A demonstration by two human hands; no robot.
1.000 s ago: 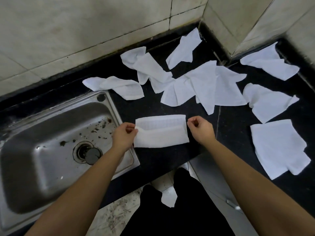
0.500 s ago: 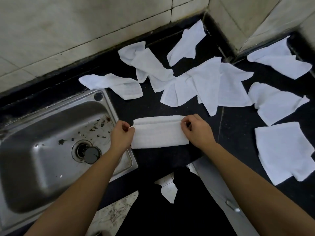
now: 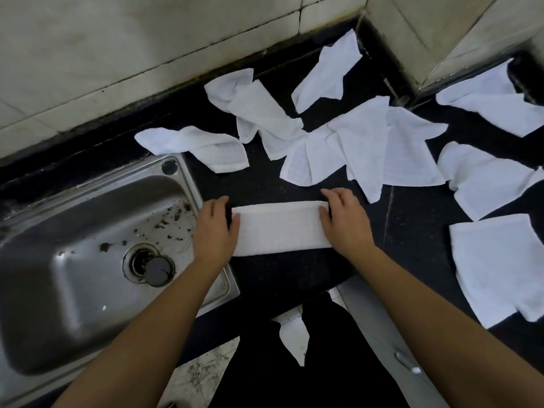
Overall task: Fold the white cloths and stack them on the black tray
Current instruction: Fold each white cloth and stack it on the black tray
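A folded white cloth [image 3: 281, 228], a flat oblong band with a fine waffle weave, lies at the centre of the frame on the glossy black stone countertop [image 3: 265, 187]. The left hand [image 3: 213, 228] presses its left end and the right hand [image 3: 346, 222] its right end, fingers of both nearly straight, thumbs lying on the fabric. Crumpled loose white cloths [image 3: 362, 142] are scattered across the upper middle and right. At lower right lies a flatter, squarish cloth [image 3: 500, 266]. A dull stainless steel sink [image 3: 44, 290], flecked with dark debris, fills the left of the frame.
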